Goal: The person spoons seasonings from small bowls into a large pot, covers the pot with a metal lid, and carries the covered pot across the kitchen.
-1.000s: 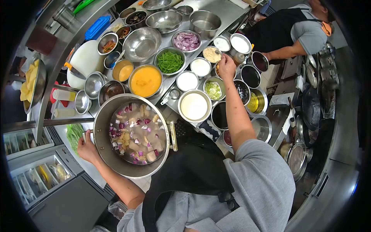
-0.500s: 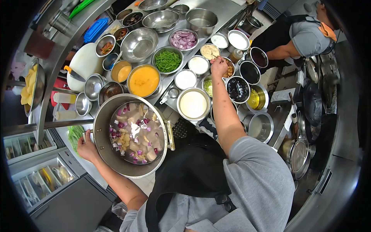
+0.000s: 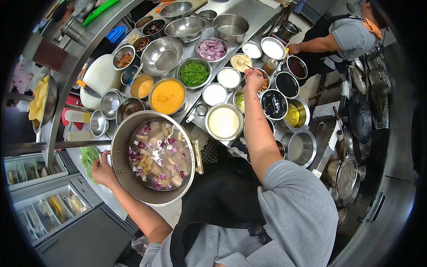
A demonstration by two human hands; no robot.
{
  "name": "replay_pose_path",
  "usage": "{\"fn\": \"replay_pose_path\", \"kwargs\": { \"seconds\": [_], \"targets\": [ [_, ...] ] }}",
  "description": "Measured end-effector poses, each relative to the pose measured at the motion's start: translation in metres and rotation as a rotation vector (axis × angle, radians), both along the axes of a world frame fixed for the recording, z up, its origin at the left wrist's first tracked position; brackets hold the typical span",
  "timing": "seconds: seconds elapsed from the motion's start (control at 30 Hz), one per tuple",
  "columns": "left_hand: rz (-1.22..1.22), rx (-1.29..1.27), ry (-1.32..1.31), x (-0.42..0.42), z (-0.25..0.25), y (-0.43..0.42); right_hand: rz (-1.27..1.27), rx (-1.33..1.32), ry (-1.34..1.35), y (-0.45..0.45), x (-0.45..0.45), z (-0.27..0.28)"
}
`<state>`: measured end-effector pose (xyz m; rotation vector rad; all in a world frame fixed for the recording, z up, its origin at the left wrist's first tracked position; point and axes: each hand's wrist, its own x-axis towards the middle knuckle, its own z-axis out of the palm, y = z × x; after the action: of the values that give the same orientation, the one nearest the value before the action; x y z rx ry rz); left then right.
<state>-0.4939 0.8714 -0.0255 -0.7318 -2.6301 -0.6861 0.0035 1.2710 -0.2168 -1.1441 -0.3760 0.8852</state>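
Co-worker's arm [image 3: 316, 45] shifted toward steel counter [image 3: 262, 20] — left fingers [image 3: 103, 161] gripping pot [image 3: 121, 171], right fingers [image 3: 252, 74] pinching utensil [image 3: 249, 67]

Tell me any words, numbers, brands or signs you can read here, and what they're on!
There are none I can read.
Grey freezer panel: small marks, too small to read.
Big pot: no lettering that I can make out.
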Motion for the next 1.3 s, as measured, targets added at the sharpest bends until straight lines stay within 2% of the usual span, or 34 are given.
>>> {"fn": "replay_pose_path", "kwargs": {
  "seconds": [0.37, 0.5, 0.53, 0.63, 0.83, 0.97, 1.03, 1.1, 1.17, 1.23, 1.3],
  "targets": [
    [0.024, 0.003, 0.030, 0.001, 0.001, 0.003, 0.018, 0.047, 0.065, -0.014, 0.013, 0.035],
    [0.008, -0.004, -0.059, -0.013, -0.007, 0.001, 0.067, 0.064, 0.057, -0.020, 0.018, 0.054],
    [0.028, -0.030, -0.075, -0.001, 0.006, 0.006, 0.096, 0.098, 0.056, -0.020, 0.021, 0.056],
    [-0.020, 0.008, -0.025, 0.002, 0.008, 0.007, 0.157, 0.138, 0.046, -0.031, 0.018, 0.078],
    [-0.063, 0.071, -0.055, 0.000, 0.005, 0.007, 0.351, 0.227, 0.027, -0.073, -0.002, 0.133],
    [-0.014, 0.034, -0.174, 0.009, 0.016, 0.009, 0.505, 0.205, 0.050, -0.123, -0.034, 0.172],
    [-0.049, 0.119, -0.126, 0.008, 0.008, 0.008, 0.602, 0.210, 0.041, -0.155, -0.056, 0.194],
    [-0.027, 0.142, -0.177, 0.020, 0.022, 0.007, 0.684, 0.183, 0.015, -0.185, -0.080, 0.215],
    [-0.056, 0.077, -0.191, 0.018, 0.024, 0.007, 0.770, 0.197, 0.032, -0.214, -0.102, 0.232],
    [-0.074, 0.080, -0.173, 0.017, 0.026, 0.007, 0.867, 0.222, 0.007, -0.239, -0.123, 0.238],
    [-0.092, 0.094, -0.133, 0.011, 0.018, 0.007, 0.983, 0.253, -0.171, -0.262, -0.144, 0.235]
  ]
}}
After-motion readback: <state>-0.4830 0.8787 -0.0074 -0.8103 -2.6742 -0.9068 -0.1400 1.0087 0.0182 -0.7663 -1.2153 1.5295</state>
